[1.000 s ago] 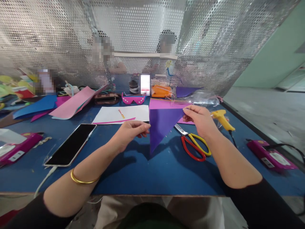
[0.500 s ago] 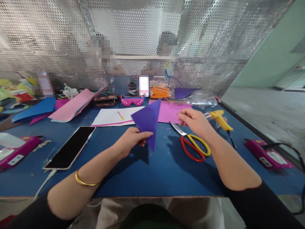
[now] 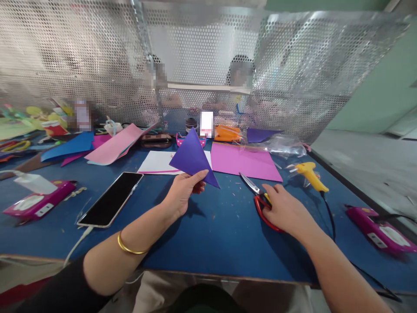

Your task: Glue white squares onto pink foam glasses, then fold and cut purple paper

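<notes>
My left hand (image 3: pixel 187 191) pinches a purple triangular craft sheet (image 3: pixel 192 154) near its lower right edge, thumb on top. The sheet is held up above the table, tilted, covering part of a white sheet (image 3: pixel 153 161). My right hand (image 3: pixel 283 206) lies over the handles of the scissors (image 3: pixel 250 184), fingers curled onto them. One red handle loop shows beside the hand, while most of the yellow one is hidden. The scissor blades point away to the upper left, and the scissors rest on the table. Beyond them lies a pink-violet sheet (image 3: pixel 246 161).
A charging phone (image 3: pixel 112 200) lies at left, near a magenta power strip (image 3: pixel 48 200). On the right are a yellow glue gun (image 3: pixel 309 174) and another magenta power strip (image 3: pixel 379 228). Coloured sheets (image 3: pixel 112 145) and pink glasses (image 3: pixel 202 142) sit before the perforated metal screen (image 3: pixel 208 52).
My right hand has come down from above the blades onto the scissor handles. The purple triangle has turned in my left hand and shows its face more. The view has shifted slightly.
</notes>
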Demonstrator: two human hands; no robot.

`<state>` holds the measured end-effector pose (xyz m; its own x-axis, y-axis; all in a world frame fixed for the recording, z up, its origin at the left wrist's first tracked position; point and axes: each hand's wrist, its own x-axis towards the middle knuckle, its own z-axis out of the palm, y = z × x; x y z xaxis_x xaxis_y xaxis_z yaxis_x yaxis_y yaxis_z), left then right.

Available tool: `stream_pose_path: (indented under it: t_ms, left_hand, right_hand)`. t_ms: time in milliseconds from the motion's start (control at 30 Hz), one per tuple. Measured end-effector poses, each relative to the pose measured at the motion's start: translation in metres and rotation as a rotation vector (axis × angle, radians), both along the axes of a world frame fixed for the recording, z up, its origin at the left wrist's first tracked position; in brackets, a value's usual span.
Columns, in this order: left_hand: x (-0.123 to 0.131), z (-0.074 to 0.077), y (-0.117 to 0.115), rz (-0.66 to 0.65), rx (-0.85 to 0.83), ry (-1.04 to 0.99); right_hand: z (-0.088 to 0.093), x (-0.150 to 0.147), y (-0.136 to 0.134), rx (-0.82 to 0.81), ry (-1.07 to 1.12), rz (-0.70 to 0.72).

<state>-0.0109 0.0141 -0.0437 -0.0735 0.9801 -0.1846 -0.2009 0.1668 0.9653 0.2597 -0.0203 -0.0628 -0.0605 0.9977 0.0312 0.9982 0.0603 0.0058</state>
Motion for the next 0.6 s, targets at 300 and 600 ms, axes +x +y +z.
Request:
stream_pose_path:
  t_ms: [300,600]
  left_hand:
    - [0.001,0.000,-0.002,0.011,0.025,-0.010]
    - [0.004,-0.003,-0.010,0.021,0.085,0.035]
  right_hand:
    - [0.010,-0.006,0.000,-0.140,-0.098,-0.122]
    - [0.003,-0.001,-0.010,-0.030,0.228,-0.237]
